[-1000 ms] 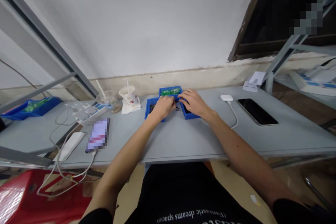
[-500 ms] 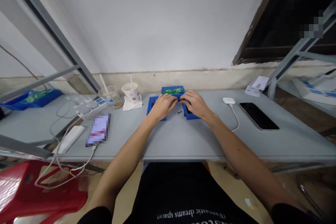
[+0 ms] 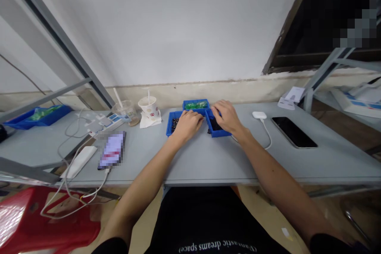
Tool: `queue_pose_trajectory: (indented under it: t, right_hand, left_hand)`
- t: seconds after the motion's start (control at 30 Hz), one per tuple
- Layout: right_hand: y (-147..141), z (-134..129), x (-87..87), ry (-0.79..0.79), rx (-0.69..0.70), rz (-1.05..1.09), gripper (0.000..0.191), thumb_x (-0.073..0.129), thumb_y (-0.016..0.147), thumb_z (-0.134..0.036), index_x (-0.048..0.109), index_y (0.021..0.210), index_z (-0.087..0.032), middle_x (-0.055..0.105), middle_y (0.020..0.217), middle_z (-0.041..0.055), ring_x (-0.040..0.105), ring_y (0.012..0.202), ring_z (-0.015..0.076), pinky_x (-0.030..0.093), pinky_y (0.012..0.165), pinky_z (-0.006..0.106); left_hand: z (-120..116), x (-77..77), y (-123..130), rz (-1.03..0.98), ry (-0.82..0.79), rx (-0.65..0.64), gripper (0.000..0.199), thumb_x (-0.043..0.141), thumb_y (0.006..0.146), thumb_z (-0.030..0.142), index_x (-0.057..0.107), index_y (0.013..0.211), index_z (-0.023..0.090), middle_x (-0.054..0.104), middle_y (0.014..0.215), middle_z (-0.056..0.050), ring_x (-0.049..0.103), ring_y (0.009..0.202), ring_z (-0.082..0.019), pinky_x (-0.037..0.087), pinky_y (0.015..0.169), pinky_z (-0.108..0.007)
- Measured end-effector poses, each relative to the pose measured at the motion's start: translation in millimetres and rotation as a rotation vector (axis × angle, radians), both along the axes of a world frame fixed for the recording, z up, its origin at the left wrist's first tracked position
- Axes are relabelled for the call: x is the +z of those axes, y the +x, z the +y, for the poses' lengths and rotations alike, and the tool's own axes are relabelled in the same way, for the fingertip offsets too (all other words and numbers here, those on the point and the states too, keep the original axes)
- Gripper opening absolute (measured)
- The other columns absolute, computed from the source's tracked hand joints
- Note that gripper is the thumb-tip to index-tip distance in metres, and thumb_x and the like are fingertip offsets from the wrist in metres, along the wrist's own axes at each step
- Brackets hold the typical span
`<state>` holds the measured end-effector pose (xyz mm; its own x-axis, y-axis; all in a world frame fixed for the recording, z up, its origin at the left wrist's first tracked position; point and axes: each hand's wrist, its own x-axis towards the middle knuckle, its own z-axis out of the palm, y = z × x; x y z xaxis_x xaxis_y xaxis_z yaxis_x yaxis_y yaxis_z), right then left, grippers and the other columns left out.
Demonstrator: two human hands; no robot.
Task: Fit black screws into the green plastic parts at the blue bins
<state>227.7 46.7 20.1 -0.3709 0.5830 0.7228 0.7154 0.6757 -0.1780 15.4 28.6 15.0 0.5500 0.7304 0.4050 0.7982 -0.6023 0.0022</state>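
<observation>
So, what is being grasped by the hands?

That cannot be told: the left hand (image 3: 188, 124) is curved over a blue bin (image 3: 170, 127) of small black parts (image 3: 175, 124), the right hand (image 3: 226, 117) over a second blue bin (image 3: 218, 134). Just behind, a third bin (image 3: 195, 101) of green pieces (image 3: 195, 105) is set on a grey table (image 3: 196, 158).

A grey table (image 3: 133, 158) is set against a white wall. Toward the left, a clear plastic cup (image 3: 126, 112) and a paper cup (image 3: 149, 108) are placed, the latter on a white napkin (image 3: 148, 121). A power strip (image 3: 108, 124) is plugged with white cables, and a white power bank (image 3: 79, 161) is laid beside a phone with a blurred screen (image 3: 112, 150). On the right, a white charger (image 3: 258, 114) is placed near a black smartphone (image 3: 293, 131). A red plastic stool (image 3: 38, 214) is seen below.
</observation>
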Motion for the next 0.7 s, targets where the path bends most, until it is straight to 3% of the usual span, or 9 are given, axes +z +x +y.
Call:
queue_pose_trajectory:
  t: [0.2, 0.7]
  right_hand:
    - [11.1, 7.1, -1.3, 0.065, -0.194, 0.027, 0.037, 0.047, 0.106, -0.039, 0.059, 0.075, -0.023, 0.069, 0.086, 0.0077, 0.058, 0.092, 0.0271, 0.037, 0.085, 0.044]
    - [4.1, 9.9, -9.7, 0.042, -0.171, -0.026, 0.048, 0.038, 0.111, -0.045, 0.068, 0.080, -0.023, 0.072, 0.084, 0.0095, 0.059, 0.092, 0.0277, 0.037, 0.084, 0.044]
  left_hand:
    - [-7.7, -10.3, 18.8, 0.220, -0.133, -0.054, 0.021, 0.062, 0.102, 0.032, 0.078, 0.108, 0.020, 0.078, 0.107, -0.010, 0.068, 0.110, -0.030, 0.043, 0.097, -0.041]
    - [-10.4, -8.1, 22.0, 0.220, -0.180, -0.035, 0.020, 0.063, 0.096, 0.024, 0.083, 0.100, 0.025, 0.080, 0.098, -0.011, 0.072, 0.102, -0.030, 0.044, 0.101, -0.045]
